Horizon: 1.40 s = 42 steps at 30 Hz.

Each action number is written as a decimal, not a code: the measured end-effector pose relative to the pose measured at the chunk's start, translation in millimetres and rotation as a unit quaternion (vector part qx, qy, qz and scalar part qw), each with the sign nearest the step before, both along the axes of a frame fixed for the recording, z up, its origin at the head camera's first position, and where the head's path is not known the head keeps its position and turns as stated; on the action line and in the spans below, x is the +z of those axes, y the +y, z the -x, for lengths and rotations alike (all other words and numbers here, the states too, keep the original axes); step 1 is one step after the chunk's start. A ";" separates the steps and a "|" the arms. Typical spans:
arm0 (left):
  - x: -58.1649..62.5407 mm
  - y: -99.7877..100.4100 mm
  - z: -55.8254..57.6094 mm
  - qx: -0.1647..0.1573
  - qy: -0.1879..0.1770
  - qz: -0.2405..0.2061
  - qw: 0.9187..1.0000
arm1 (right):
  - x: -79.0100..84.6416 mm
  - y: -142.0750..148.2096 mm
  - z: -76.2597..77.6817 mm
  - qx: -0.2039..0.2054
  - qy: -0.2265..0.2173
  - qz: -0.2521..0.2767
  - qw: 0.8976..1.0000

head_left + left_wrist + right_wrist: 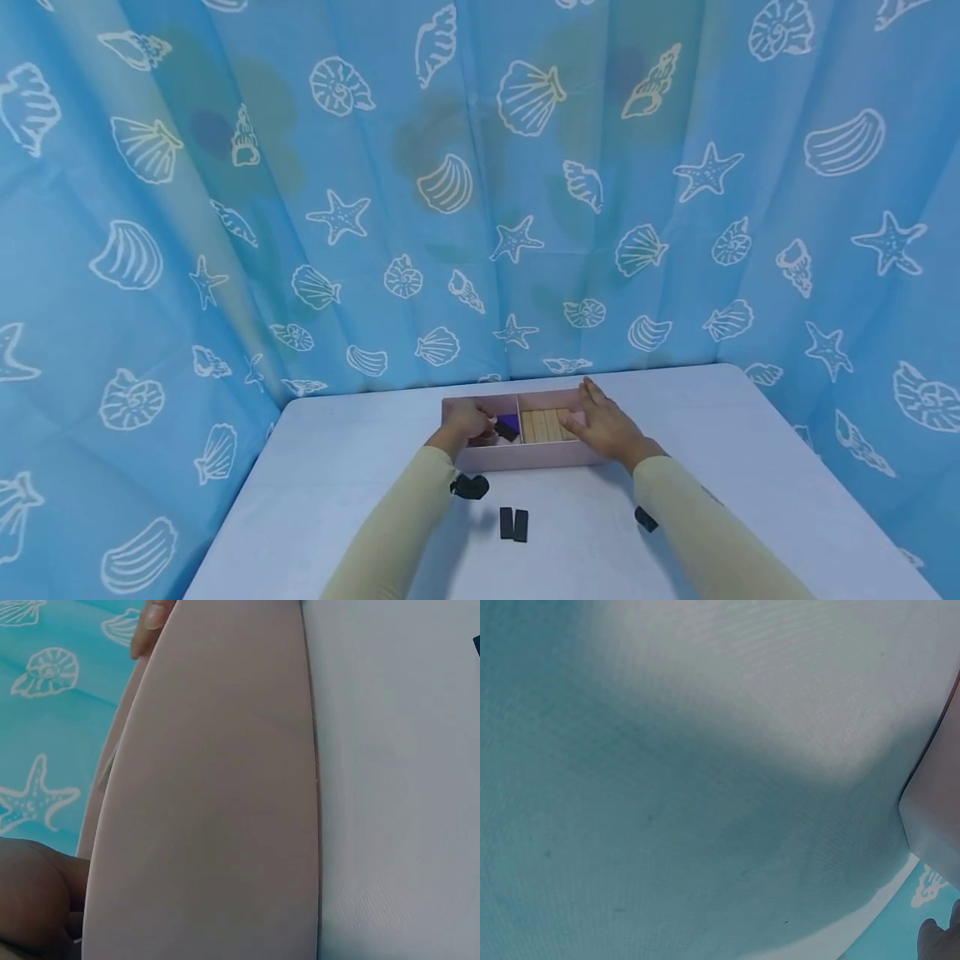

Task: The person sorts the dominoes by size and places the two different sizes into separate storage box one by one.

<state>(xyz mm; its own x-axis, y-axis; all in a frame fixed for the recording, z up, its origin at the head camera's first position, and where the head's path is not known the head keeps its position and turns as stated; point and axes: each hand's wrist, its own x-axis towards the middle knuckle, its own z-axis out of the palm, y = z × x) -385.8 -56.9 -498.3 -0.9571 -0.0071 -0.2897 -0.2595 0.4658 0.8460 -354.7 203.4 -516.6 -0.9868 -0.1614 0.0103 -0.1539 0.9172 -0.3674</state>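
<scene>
Head view: pink box's (532, 457) long axis runs sideways.

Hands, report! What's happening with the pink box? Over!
Left hand pinching black block at left compartment. Right hand at right end of pink box. Two black blocks on tabletop, blocking nothing.

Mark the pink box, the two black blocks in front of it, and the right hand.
Pink box (528, 457), head view: front wall.
Black blocks (521, 526), head view: upper face of the right-side one.
Right hand (606, 427), head view: back of hand.
</scene>
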 end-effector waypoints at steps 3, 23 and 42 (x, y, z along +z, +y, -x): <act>1.2 1.8 1.8 0.010 -0.001 0.011 1.000 | -0.3 -1.1 0.8 -0.002 0.001 0.003 1.000; -2.3 4.7 2.0 0.045 0.011 -0.029 0.999 | 0.6 -5.8 2.9 -0.003 0.007 -0.001 1.000; 1.4 -2.7 4.1 0.025 -0.016 0.025 0.999 | 1.8 -0.1 -1.1 0.002 0.001 -0.001 1.000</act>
<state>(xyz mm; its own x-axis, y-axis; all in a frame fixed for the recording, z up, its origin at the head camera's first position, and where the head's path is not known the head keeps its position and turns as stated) -390.0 -59.6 -496.9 -0.9454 -0.0706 -0.3181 -0.3104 0.4927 0.8130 -353.6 203.3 -514.8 -0.9862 -0.1650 0.0112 -0.1576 0.9174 -0.3655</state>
